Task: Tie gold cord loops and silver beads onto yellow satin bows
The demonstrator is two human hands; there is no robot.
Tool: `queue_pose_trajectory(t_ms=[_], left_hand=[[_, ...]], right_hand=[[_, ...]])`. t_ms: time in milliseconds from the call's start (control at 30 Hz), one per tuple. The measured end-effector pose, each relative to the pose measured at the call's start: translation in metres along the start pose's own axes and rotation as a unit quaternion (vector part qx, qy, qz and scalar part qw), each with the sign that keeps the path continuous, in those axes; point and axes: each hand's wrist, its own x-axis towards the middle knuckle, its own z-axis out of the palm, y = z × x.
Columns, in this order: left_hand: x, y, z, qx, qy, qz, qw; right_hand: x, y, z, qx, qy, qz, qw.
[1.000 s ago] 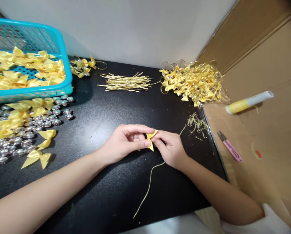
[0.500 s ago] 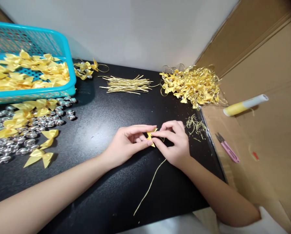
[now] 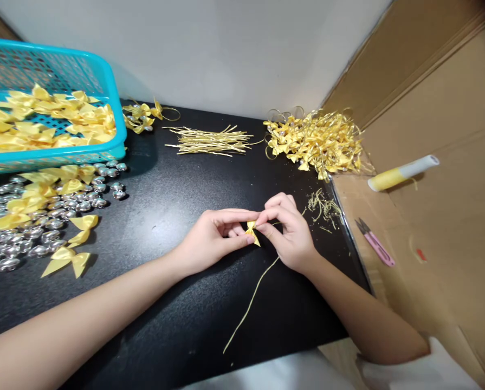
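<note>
The pinched ribbon bow (image 3: pixel 251 229) is bright yellow, the trailing cord (image 3: pixel 249 310) pale gold. The desk (image 3: pixel 165 325) is black, faintly speckled, with a whitish sheen. The basket (image 3: pixel 119 122) is turquoise, patterned with slots and holes; the basket's bows (image 3: pixel 96 123) are yellow. Beads (image 3: pixel 83 206) gleam silver; bundled cords (image 3: pixel 212 141) are metallic gold. The snips (image 3: pixel 378 247) show pink handles and dark blades, the tube (image 3: pixel 402 173) half yellow, half whitish, the cardboard (image 3: pixel 461 108) plain brown.

The held bow (image 3: pixel 251 231) looks satiny, beads (image 3: pixel 39 251) glossy.
</note>
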Motion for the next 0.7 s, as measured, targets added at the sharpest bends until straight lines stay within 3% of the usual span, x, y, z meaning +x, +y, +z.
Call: queue_pose_trajectory(t_ms=[400, 567, 700], left_hand=[[0.001, 0.000, -0.001, -0.013, 0.003, -0.032, 0.999], [0.001, 0.002, 0.002, 0.030, 0.019, -0.045, 0.998], [0.002, 0.003, 0.003, 0.060, 0.022, -0.035, 0.997]], right_hand=[[-0.001, 0.005, 0.004, -0.033, 0.010, 0.019, 0.999], [0.004, 0.004, -0.002, 0.084, 0.092, 0.048, 0.991], [0.016, 0.000, -0.040, 0.186, 0.217, 0.076, 0.955]])
